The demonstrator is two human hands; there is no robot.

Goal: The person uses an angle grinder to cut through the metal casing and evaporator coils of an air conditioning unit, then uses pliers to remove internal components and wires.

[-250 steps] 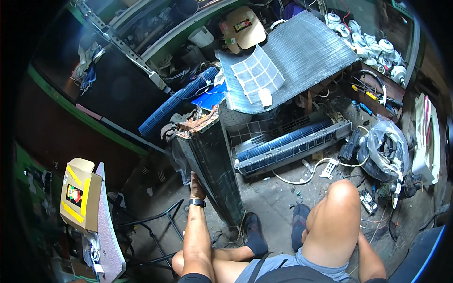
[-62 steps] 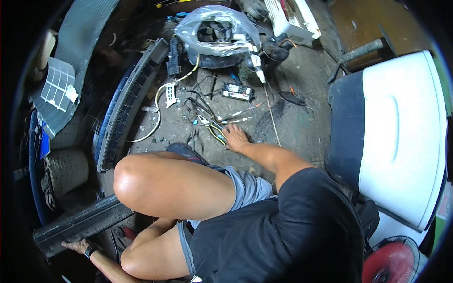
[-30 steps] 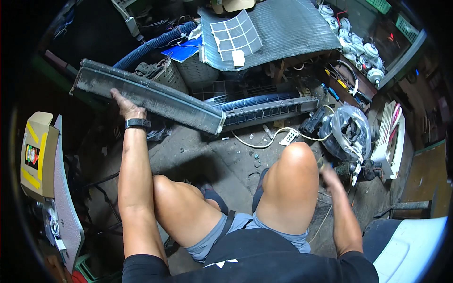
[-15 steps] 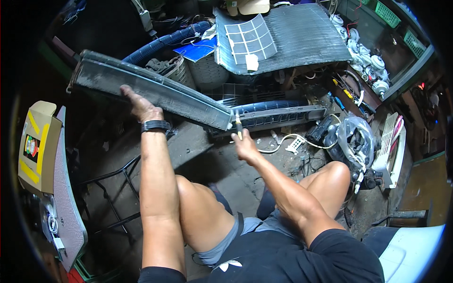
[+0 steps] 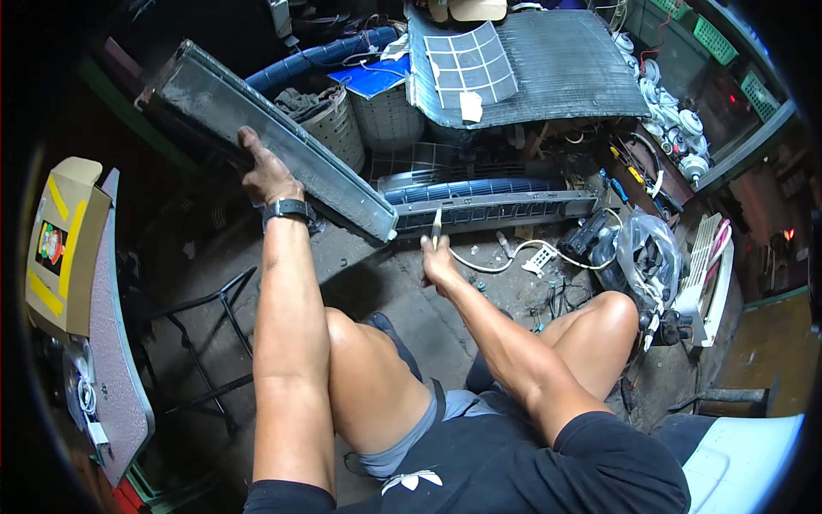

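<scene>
My left hand (image 5: 268,176) grips the lower side of a long, dusty grey evaporator coil (image 5: 282,141), its thumb lying along the face. The coil is raised and tilted, its far left end high and its near end low by the middle. My right hand (image 5: 439,264) is closed around a slim, brush-like tool (image 5: 437,224) with a pale tapered tip pointing up. That tip is apart from the coil's near end. Beyond it on the floor lies a long air conditioner body (image 5: 505,208) with a blue blower wheel (image 5: 479,190) inside.
A ribbed grey sheet (image 5: 556,64) carries a mesh filter (image 5: 471,64) at the back. Perforated baskets (image 5: 338,133) stand behind the coil. A white cable (image 5: 484,267), a bagged motor (image 5: 646,257) and a white casing (image 5: 704,274) lie to the right. A carton (image 5: 73,231) and a black metal frame (image 5: 201,330) are on the left.
The coil has swung steeper, its far end rising and its near end shifting left and down, away from the tool. My right hand has barely moved.
</scene>
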